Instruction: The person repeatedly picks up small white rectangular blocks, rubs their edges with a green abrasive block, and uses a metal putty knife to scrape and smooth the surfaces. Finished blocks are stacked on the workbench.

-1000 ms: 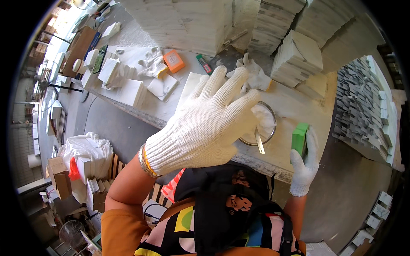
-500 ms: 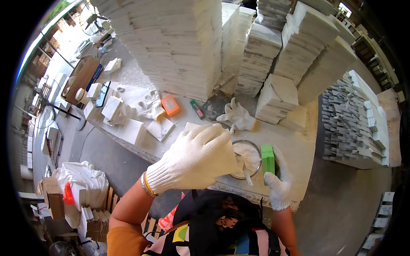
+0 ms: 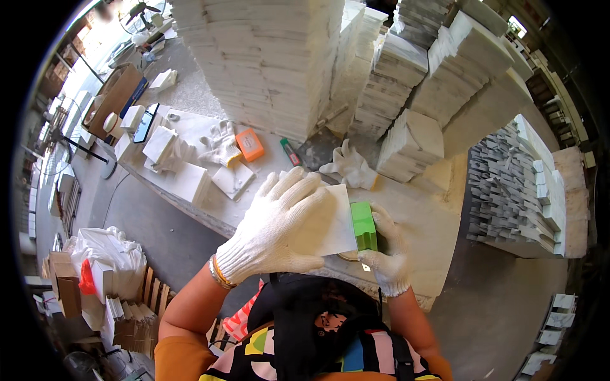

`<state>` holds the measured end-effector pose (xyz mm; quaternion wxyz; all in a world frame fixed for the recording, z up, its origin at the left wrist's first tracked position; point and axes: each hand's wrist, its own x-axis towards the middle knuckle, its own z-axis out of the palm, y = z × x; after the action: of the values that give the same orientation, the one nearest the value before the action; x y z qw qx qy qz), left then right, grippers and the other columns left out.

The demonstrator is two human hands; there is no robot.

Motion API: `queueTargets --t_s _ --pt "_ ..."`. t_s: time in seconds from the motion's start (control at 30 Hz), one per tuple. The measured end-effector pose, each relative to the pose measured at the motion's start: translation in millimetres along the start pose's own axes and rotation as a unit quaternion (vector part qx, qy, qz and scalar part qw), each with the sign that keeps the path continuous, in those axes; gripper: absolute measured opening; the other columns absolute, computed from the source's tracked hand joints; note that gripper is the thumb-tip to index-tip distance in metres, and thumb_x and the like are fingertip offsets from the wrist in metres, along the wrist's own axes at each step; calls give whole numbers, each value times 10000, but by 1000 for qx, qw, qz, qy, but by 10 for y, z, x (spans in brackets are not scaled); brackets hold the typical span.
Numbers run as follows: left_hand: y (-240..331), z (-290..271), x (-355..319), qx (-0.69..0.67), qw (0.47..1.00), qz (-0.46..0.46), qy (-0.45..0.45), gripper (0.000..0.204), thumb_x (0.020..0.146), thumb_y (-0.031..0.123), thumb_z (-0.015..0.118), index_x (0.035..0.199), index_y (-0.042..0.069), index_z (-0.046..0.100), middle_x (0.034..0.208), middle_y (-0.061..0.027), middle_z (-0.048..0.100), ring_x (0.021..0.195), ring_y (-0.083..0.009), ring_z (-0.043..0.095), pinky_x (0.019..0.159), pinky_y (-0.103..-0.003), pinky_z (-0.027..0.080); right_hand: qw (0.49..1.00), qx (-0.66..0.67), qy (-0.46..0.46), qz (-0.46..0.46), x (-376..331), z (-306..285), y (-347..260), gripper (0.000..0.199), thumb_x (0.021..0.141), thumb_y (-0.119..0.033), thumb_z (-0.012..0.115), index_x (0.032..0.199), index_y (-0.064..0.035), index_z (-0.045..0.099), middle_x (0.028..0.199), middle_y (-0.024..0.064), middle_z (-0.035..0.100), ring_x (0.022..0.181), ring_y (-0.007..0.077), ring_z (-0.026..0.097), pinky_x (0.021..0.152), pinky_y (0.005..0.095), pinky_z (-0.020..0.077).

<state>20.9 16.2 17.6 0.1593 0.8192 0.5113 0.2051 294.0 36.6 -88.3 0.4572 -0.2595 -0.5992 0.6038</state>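
Two hands in white knit gloves worked close together above the desk (image 3: pixel 426 223). The left hand (image 3: pixel 279 221) held a white tile (image 3: pixel 337 222) from above, its fingers bent and slightly parted over the upper part, its thumb stretched out near the lower edge; how firmly it gripped could not be told, since the underside was hidden. The right hand (image 3: pixel 391 251) was partly closed, pinching a green block (image 3: pixel 363 225) between the thumb, at its lower end, and the fingers along its far side.

The tile looked flat, thin and smooth, with straight edges and a clean right-hand corner; the glove covered its left part. It lay over most of a round bowl (image 3: pixel 348 256), whose rim showed just below. The green block, with notches at its near end, stood at the tile's right edge, seemingly against it.

The left forearm (image 3: pixel 190 298) came in from the lower left, a bracelet (image 3: pixel 219 272) at its wrist and the back of the hand turned up. The right forearm (image 3: pixel 406 317) rose from the lower edge, the hand turned inward, palm toward the block.
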Motion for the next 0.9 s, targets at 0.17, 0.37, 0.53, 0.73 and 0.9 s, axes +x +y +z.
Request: queueTargets --t_s 0.17,0.37,0.53,0.73,0.9 --pt "-6 34 -4 -7 999 14 49 882 521 354 874 1293 78 548 1339 -144 518 1311 -413 459 1102 -596 363 998 39 51 16 -157 -49 27 713 722 -2 837 1389 -111 608 1572 221 414 1433 360 433 1167 453 357" --pt "16 -9 12 -18 1000 -9 7 979 536 418 865 1387 67 534 1450 -183 495 1374 -472 414 1162 -588 301 989 -75 -63 -114 188 101 -286 696 720 2 846 1370 -93 616 1590 239 381 1449 392 408 1153 468 372" --pt "-33 24 -4 -5 1000 0 6 1005 549 467 867 1403 61 526 1479 -189 483 1393 -475 400 1173 -587 289 997 -67 9 -30 -253 -196 278 651 711 33 836 1325 -69 645 1495 230 509 1388 374 485 1147 467 385" --pt "-108 76 -62 -29 999 5 39 1000 578 508 863 1405 59 525 1492 -196 476 1388 -473 407 1164 -587 304 995 -90 20 -22 95 -79 -342 648 702 20 833 1318 -52 646 1461 196 539 1357 315 516 1143 433 400" --pt "-106 83 -17 -23 1000 4 21 985 573 481 853 1402 59 529 1483 -200 482 1379 -471 419 1152 -574 326 989 4 128 73 -12 -206 -286 758 648 47 850 1362 -34 609 1502 207 492 1391 313 480 1152 440 387"
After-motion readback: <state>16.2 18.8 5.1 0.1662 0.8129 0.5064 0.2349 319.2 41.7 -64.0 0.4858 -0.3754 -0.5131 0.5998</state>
